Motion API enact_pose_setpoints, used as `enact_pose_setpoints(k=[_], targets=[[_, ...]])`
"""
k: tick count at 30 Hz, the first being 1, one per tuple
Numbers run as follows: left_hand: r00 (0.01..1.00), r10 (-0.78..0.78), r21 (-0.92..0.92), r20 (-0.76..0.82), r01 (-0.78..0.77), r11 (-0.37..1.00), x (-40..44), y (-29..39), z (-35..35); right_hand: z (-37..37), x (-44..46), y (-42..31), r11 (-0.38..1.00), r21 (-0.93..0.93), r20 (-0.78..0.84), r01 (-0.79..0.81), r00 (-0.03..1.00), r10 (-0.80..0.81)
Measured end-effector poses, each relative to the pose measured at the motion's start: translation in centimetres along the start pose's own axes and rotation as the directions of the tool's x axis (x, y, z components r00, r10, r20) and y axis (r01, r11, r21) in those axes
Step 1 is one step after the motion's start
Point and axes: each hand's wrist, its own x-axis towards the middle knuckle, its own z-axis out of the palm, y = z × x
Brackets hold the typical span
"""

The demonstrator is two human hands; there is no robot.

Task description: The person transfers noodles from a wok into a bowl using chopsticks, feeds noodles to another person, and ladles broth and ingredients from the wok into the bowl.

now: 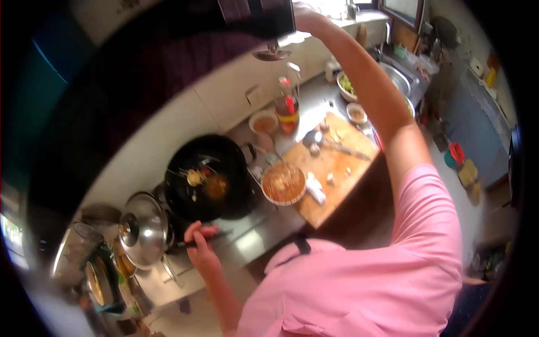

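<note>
Taking clock hours from the middle of the view, the black wok (237, 188) sits at 9 o'clock on the stove side of the counter. In it a pale shredded clump (195, 178) lies beside an orange-brown pool (216, 186); blur hides what either is made of.

The left hand (203, 247) is between 7 and 8, just below the wok's near rim. Its fingers are bent, and a dark slender thing (222, 233) passes right by them; smearing leaves it impossible to tell whether they grip it or what it is. At 8 o'clock, close to that hand, a steel lid (147, 236) hides whatever is under it.

The right arm reaches up to just past 12, where the right hand (306, 18) meets the edge of a dark box (255, 19). Its fingers are hidden there, so I cannot tell whether they are spread or closed, or on what. The box is itself cut off by the top edge.

Just below centre, a bowl (285, 202) of reddish liquid stands near the wok and beside a cutting board (320, 210) at 4. On the board are a long metal utensil (345, 150), its kind unclear, and a crumpled white thing (315, 190). A red-topped bottle (287, 115) stands near 12:30. The forearm covers part of the counter around 2.
</note>
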Motion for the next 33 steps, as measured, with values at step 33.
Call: enact_pose_setpoints(k=[33], targets=[[0.949, -0.136, -0.065, 0.284, 0.161, 0.985, -4.2, -1.9, -2.9, -1.6, -41.7, 14.2, 0.576, 0.331, 0.406, -0.747, 0.664, 0.628]])
